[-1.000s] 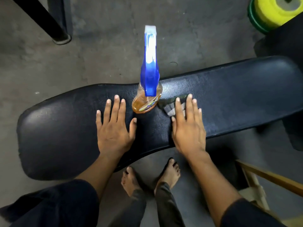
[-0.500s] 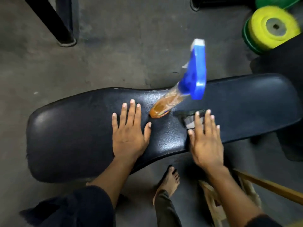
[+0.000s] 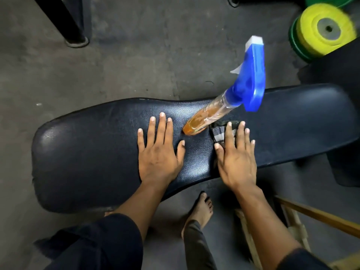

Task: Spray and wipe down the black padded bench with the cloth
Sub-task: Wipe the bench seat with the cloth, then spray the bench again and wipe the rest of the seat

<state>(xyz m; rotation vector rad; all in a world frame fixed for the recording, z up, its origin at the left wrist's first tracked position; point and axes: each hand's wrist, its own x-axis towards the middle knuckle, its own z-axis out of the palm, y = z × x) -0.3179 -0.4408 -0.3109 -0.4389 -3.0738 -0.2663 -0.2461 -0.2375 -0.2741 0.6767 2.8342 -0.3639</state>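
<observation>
The black padded bench (image 3: pixel 87 152) runs across the view from left to right. A spray bottle (image 3: pixel 229 102) with orange liquid and a blue trigger head stands on its middle, between my hands. My left hand (image 3: pixel 159 152) lies flat on the padding, fingers spread, holding nothing, just left of the bottle's base. My right hand (image 3: pixel 236 158) presses flat on a dark checked cloth (image 3: pixel 218 133), whose far edge shows beyond my fingertips. Most of the cloth is hidden under that hand.
Yellow and green weight plates (image 3: pixel 323 30) lie on the concrete floor at the top right. A black frame leg (image 3: pixel 74 34) stands at the top left. A wooden frame (image 3: pixel 292 221) sits at the lower right, beside my bare foot (image 3: pixel 200 209).
My view has shifted left, so the bench, bottle and hands sit further right in frame. Both hands keep the same flat pose on the bench. One foot has moved out of sight.
</observation>
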